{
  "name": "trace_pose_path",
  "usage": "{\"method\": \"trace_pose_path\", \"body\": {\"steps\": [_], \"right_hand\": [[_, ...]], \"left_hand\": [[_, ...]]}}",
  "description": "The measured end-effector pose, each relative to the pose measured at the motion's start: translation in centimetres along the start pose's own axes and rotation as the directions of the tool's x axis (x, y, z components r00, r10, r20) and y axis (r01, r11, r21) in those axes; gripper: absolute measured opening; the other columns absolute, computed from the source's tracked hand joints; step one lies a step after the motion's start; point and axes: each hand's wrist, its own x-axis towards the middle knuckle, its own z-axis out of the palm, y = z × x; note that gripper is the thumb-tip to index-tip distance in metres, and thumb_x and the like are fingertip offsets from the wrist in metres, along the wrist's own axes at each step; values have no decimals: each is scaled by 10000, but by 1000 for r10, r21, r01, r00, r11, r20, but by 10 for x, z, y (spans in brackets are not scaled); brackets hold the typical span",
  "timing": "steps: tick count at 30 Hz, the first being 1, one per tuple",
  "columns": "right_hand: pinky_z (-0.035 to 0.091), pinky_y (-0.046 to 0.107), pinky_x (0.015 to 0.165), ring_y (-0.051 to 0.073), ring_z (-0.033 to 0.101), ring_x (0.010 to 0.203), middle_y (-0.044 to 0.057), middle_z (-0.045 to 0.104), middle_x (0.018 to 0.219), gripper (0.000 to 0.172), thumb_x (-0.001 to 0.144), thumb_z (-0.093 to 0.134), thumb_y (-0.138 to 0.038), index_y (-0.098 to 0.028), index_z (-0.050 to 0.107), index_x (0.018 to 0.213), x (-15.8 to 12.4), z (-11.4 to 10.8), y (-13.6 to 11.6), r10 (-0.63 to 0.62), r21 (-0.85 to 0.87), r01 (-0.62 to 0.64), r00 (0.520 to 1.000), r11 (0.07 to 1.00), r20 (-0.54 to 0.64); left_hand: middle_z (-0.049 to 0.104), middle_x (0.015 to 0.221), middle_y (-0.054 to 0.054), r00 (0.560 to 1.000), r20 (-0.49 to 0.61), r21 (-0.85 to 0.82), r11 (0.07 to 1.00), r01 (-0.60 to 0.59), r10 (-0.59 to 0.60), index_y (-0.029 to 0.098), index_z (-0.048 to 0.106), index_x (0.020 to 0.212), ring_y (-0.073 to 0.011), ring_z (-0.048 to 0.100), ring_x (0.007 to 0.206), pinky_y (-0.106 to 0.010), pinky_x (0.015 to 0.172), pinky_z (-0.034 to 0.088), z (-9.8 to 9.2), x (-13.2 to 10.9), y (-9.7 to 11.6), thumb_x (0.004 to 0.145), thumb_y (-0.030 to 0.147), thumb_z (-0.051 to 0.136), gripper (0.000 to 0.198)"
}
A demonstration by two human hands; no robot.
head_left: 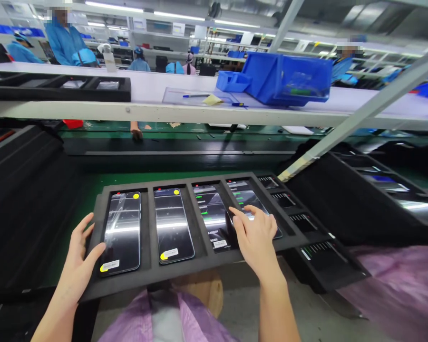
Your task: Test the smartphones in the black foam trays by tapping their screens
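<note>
A black foam tray (148, 230) holds smartphones side by side, each in its own slot. The leftmost phone (123, 228) and the second phone (173, 223) have dark screens, yellow dots and white labels. Lit text with green marks shows on the third phone (214, 216) and the rightmost phone (248, 202). My left hand (79, 259) rests at the tray's left edge, fingers spread, thumb tip beside the leftmost phone. Over the two right-hand phones is my right hand (255, 232), fingers stretched and apart; it partly covers the rightmost phone. Whether its fingertips touch a screen I cannot tell.
Another tray of phones (319, 259) sits to the right, beside a purple sleeve (399, 285). A slanted metal post (342, 126) rises at the right. Blue bins (285, 78) stand on the shelf (146, 109) above. A co-worker's hand (135, 130) shows beneath it.
</note>
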Motion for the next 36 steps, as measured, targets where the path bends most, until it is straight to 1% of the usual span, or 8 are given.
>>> {"method": "trace_pose_path", "body": {"steps": [4, 9, 11, 14, 17, 23, 29, 36], "right_hand": [[207, 615, 1028, 219, 461, 1083, 66, 478, 1083, 395, 936, 282, -368, -301, 662, 1020, -6, -9, 1, -101, 99, 103, 995, 990, -20], [161, 554, 1075, 189, 469, 1078, 33, 518, 1088, 415, 938, 299, -327, -311, 703, 846, -10, -21, -7, -201, 211, 184, 978, 960, 62], [163, 543, 1076, 186, 481, 1059, 27, 531, 1082, 424, 938, 291, -329, -313, 705, 848, -11, -22, -3, -192, 236, 176, 980, 956, 47], [192, 517, 1066, 176, 506, 985, 30, 540, 1026, 479, 940, 235, -334, -296, 707, 869, -11, -18, 16, -149, 249, 166, 985, 954, -88], [201, 528, 1048, 186, 507, 957, 44, 552, 999, 509, 938, 224, -352, -257, 710, 822, -9, -15, 43, -36, 187, 65, 987, 980, -154], [262, 565, 1000, 229, 466, 1075, 70, 533, 1102, 495, 945, 203, -380, -278, 687, 978, 8, -13, 67, 98, 13, -98, 995, 995, 7], [283, 550, 997, 254, 417, 1153, 113, 481, 1195, 496, 945, 194, -389, -246, 634, 1125, 18, -9, 65, 158, -40, -158, 987, 987, 0], [222, 509, 1042, 185, 502, 969, 15, 560, 1088, 511, 914, 223, -289, -288, 711, 760, 7, -6, 84, 57, 217, -33, 993, 976, -106]], "left_hand": [[375, 1424, -35, 1000, -2, -5, 1000, 21, -21, 333, 350, 1326, -282, 308, 1335, -530, 1091, 255, -1, 1, -1, 779, 369, 572, 592], [395, 1412, -13, 999, -11, 19, 999, 38, -38, 361, 371, 1306, -290, 321, 1332, -515, 1089, 272, -4, 5, -5, 730, 398, 611, 625], [379, 1429, -2, 999, -20, 28, 999, 28, -28, 371, 374, 1302, -291, 326, 1329, -520, 1089, 269, -3, 4, -4, 740, 392, 600, 606], [363, 1444, 19, 999, -35, 31, 999, 29, -28, 388, 377, 1298, -288, 328, 1329, -523, 1084, 277, -2, 2, -2, 759, 370, 582, 577], [345, 1459, 36, 999, -46, 42, 999, 23, -21, 391, 383, 1294, -287, 330, 1330, -522, 1089, 270, -1, 2, -1, 764, 354, 575, 565], [375, 1437, 90, 998, -60, 19, 1000, 23, -22, 455, 433, 1248, -308, 346, 1321, -569, 1083, 265, -2, 5, -2, 725, 384, 622, 561], [381, 1428, 132, 996, -60, 43, 997, 62, -59, 499, 423, 1244, -295, 322, 1336, -556, 1081, 270, -5, 5, -3, 718, 425, 627, 569], [425, 1418, 11, 990, -108, 35, 995, 96, -92, 386, 424, 1299, -327, 359, 1311, -557, 1064, 287, -6, 14, -11, 618, 495, 636, 722]]}}
